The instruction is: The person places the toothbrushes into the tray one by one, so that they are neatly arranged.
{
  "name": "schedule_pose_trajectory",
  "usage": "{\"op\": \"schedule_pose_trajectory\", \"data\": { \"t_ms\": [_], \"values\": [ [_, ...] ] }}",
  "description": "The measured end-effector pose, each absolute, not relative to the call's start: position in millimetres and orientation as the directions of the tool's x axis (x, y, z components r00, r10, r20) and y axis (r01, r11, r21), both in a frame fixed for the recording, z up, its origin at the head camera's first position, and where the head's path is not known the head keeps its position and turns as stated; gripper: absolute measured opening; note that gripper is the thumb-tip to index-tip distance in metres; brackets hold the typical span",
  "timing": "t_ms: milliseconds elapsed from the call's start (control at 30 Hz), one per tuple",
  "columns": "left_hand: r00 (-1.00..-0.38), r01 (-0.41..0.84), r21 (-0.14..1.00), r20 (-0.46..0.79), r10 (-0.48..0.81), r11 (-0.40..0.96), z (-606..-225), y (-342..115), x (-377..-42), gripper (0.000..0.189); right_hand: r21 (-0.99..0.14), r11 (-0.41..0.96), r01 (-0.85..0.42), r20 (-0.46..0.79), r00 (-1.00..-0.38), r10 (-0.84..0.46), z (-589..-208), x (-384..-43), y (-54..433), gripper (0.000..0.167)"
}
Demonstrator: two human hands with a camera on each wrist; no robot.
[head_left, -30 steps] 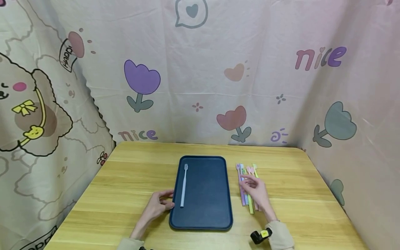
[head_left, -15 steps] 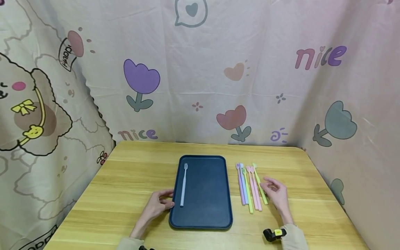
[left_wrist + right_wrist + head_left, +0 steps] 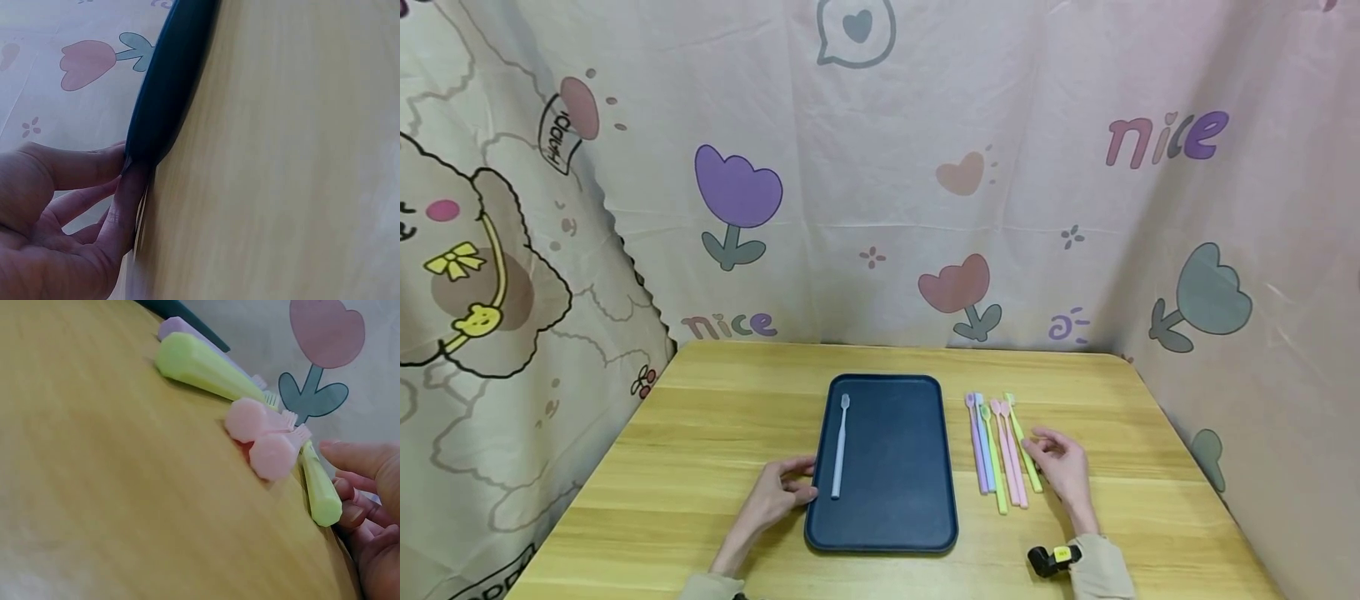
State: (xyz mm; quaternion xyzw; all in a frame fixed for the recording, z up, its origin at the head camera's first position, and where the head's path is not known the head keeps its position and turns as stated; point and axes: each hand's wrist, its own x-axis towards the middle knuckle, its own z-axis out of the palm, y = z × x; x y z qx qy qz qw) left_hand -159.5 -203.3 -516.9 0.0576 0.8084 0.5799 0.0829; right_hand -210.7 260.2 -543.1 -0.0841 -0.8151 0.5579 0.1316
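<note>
My left hand (image 3: 775, 493) lies at the left edge of a dark blue tray (image 3: 898, 467), thumb and fingertips against its side. The left wrist view shows the thumb and a finger touching the tray's edge (image 3: 172, 81). A white toothbrush (image 3: 840, 450) lies lengthwise on the tray. To its right, several toothbrushes lie side by side on the table: purple (image 3: 977, 446), blue (image 3: 987, 446), green (image 3: 996, 475) and pink (image 3: 1009, 458). My right hand (image 3: 1063, 467) hovers beside the rightmost yellow-green toothbrush (image 3: 322, 490), fingers loosely bent; whether they touch it, I cannot tell.
The wooden table (image 3: 737, 375) runs back to a printed curtain (image 3: 880, 167) with flowers and hearts. Another curtain (image 3: 497, 250) hangs along the left side. A small black and yellow device (image 3: 1054, 558) sits on the right wrist.
My right hand has moved right, off the middle of the toothbrushes to the outer side of the yellow-green one, then stayed there. The left hand and the tray have kept their places.
</note>
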Motion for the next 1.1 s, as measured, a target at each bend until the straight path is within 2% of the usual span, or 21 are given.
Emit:
{"op": "schedule_pose_trajectory", "data": {
  "t_ms": [267,633,900,1100],
  "values": [
    [-0.979,-0.002,0.948,-0.067,0.191,0.318,-516.7,-203.4,-158.4,0.056,-0.922,0.387,0.004,0.110,-0.957,0.270,-542.2,-210.6,260.8,0.035],
    [-0.981,-0.009,0.951,-0.069,0.182,0.310,-519.7,-203.4,-159.9,0.056,-0.930,0.355,0.092,-0.035,-0.986,0.166,-536.6,-204.5,269.7,0.049],
    [-0.979,0.001,0.954,-0.060,0.196,0.299,-519.4,-203.8,-160.3,0.055,-0.886,0.452,0.101,-0.014,-0.981,0.192,-536.3,-208.5,267.4,0.045],
    [-0.977,0.014,0.957,-0.049,0.207,0.291,-518.5,-204.3,-160.3,0.055,-0.844,0.526,0.103,0.010,-0.978,0.207,-535.0,-209.6,266.1,0.036]
  ]
}}
